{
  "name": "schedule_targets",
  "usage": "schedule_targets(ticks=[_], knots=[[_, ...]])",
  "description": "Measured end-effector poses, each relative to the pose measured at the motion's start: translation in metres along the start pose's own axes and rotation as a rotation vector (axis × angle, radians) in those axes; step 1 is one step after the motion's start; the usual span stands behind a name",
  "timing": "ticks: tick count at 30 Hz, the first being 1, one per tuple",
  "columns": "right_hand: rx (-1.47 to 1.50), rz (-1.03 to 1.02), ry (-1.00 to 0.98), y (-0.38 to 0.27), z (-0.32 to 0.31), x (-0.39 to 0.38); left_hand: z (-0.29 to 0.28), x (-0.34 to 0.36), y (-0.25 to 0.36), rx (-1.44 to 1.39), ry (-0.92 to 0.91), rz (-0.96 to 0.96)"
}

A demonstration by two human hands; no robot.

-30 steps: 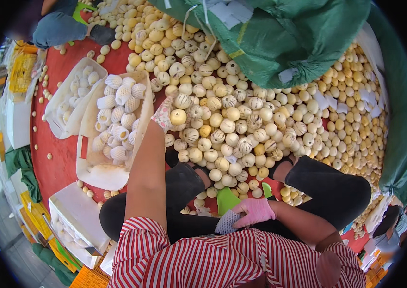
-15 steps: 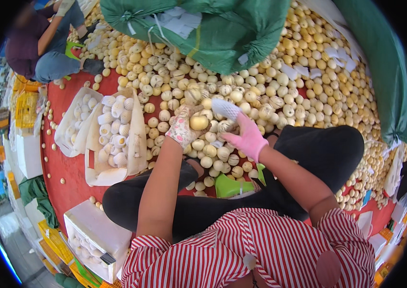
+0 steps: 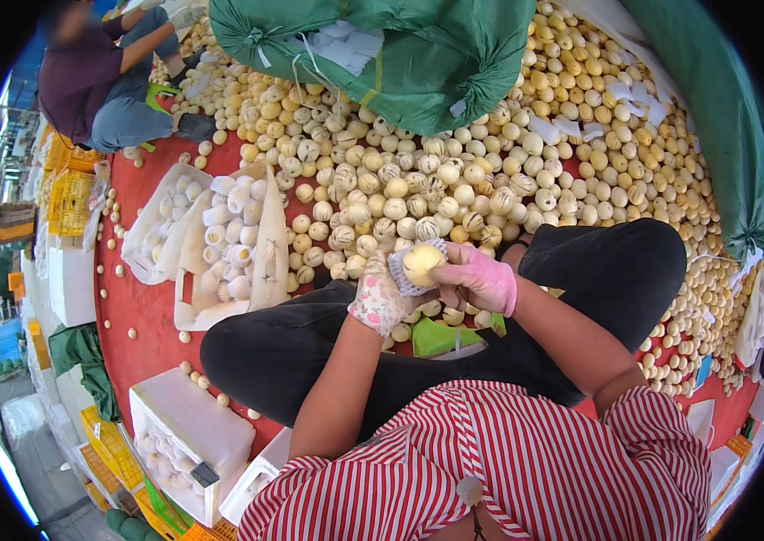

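Observation:
A pale yellow pepino melon (image 3: 422,263) sits partly inside a white foam net sleeve (image 3: 403,281) in front of my lap. My left hand (image 3: 379,299), in a flowered glove, closes round the sleeve and the fruit from the left. From the other side my right hand (image 3: 485,279), in a pink glove, presses its fingers against the melon and the sleeve's edge. The melon's top end shows bare above the net. Loose striped pepino melons (image 3: 418,206) lie in a heap just beyond both hands.
To the left stand two white open bags (image 3: 185,302) of sleeved fruit, and nearer a white foam box (image 3: 211,428). A green sack (image 3: 454,54) rests on the heap. Another person (image 3: 84,77) sits at the far left. A green plastic piece (image 3: 441,338) lies between my legs.
The foam sleeve has come off my right fingers and now surrounds part of the melon. Both hands have moved together and nearer my lap, to the right.

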State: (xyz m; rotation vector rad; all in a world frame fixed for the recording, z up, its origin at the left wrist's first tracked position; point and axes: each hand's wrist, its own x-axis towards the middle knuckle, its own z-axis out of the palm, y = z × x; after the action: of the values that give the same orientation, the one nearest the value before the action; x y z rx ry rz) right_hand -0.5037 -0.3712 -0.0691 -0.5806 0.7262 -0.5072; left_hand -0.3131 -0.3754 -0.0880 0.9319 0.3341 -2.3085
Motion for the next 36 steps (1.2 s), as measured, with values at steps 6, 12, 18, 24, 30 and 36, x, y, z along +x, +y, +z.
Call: schedule_targets(ticks=[6,12,18,24,30,36], knots=[[0.143,-0.095,-0.206,-0.005,0.005,-0.006,-0.012,-0.015,-0.015,0.057,-0.329,0.208],[-0.268,-0.032,0.112,-0.017,0.012,-0.004,-0.015,-0.012,-0.017,0.759,0.362,0.877],[-0.944,-0.357,0.520,0.008,0.009,0.013,0.006,-0.022,-0.048,1.529,0.629,1.275],[-0.826,-0.340,0.502,0.005,0.007,0.013,0.020,-0.003,-0.038,1.529,0.543,1.224],[-0.578,-0.180,0.141,0.005,0.029,0.018,-0.010,-0.048,-0.006,1.109,0.479,1.104],[-0.397,-0.179,0.472,0.019,-0.006,0.021,-0.009,-0.221,0.046,0.285,0.334,1.450]])
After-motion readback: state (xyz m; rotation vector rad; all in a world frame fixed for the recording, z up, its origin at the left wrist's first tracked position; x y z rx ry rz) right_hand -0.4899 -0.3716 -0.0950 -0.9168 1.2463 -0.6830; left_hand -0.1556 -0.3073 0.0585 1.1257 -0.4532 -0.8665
